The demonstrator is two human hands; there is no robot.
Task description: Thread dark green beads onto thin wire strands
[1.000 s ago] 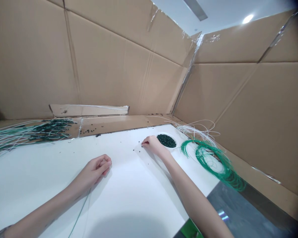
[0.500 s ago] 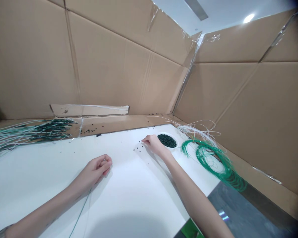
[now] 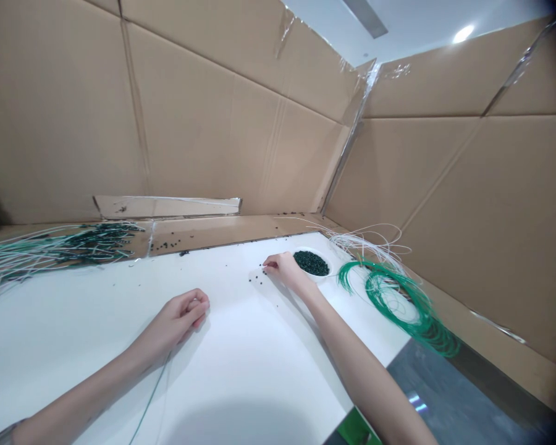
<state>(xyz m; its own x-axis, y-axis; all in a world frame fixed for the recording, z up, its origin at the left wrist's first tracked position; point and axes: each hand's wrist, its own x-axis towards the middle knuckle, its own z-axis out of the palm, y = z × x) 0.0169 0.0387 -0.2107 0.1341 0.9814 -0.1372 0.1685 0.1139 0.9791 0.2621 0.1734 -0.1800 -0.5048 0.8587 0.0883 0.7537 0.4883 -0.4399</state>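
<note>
Small dark-green beads dot the table beside a heaped white bowl; the right hand pinches at them, the left hand loosely clenched.

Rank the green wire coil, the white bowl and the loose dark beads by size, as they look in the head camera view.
Largest to smallest: green wire coil, white bowl, loose dark beads, each tiny. Nearness to the camera may exaggerate the coil.

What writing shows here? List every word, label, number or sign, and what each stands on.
None readable: the cardboard walls, white bowl and white tabletop show no legible text; the green item at the bottom edge is too cut off to tell.
</note>
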